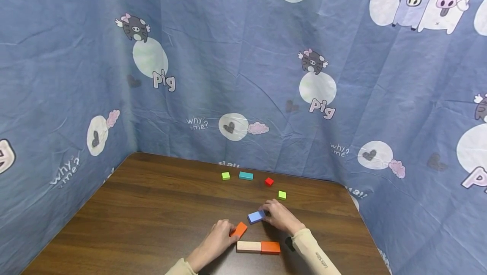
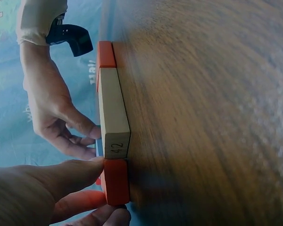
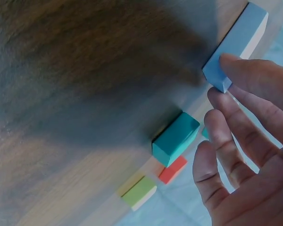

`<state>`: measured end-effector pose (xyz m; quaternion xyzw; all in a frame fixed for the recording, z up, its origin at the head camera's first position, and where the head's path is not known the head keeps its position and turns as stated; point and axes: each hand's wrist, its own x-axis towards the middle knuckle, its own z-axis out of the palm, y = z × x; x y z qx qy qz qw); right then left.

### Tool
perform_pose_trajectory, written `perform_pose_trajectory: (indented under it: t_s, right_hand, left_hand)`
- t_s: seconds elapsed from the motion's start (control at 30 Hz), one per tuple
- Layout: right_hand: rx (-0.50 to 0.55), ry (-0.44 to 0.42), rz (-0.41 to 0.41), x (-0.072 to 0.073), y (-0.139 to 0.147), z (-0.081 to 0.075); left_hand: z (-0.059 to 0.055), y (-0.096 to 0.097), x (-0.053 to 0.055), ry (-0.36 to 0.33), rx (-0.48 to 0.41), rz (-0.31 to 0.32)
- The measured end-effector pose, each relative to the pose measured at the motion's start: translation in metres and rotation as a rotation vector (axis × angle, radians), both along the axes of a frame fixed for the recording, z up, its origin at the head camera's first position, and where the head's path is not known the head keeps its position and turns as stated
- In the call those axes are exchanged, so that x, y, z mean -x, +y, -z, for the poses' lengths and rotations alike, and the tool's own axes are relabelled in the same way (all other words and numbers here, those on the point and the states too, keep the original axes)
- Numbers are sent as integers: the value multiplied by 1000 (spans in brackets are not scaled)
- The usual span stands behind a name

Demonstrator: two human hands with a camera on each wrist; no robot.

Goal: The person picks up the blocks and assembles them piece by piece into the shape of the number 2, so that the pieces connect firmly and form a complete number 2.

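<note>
Near the front of the wooden table, my left hand (image 1: 217, 240) grips an orange block (image 1: 239, 229) between thumb and fingers. Close by lies a pale wood block (image 1: 249, 246), end to end with another orange block (image 1: 270, 247). In the left wrist view the wood block (image 2: 115, 108) carries the number 42. My right hand (image 1: 279, 215) pinches one end of a blue block (image 1: 256, 216); the right wrist view shows the thumb on the face of that blue block (image 3: 236, 47), with the other fingers loosely bent.
Farther back on the table (image 1: 152, 199) are a lime block (image 1: 225, 176), a teal block (image 1: 246, 176) and a red block (image 1: 269, 181). Another lime block (image 1: 282, 195) sits just beyond my right hand. A blue patterned curtain (image 1: 236, 76) hangs behind the table.
</note>
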<state>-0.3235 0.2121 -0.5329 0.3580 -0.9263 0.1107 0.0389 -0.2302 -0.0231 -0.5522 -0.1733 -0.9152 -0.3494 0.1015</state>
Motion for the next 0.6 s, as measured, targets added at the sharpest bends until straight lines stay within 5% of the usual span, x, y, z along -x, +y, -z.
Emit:
perform_pose_trajectory:
  t_s: [0.4,0.6]
  right_hand:
    - [-20,25,-23,-1,-5,-1]
    - [-19,9,-8,-3,-8,-2]
  left_hand:
    - [6,-2,1,118,-40,27]
    - [4,-1,1,29,-35,9]
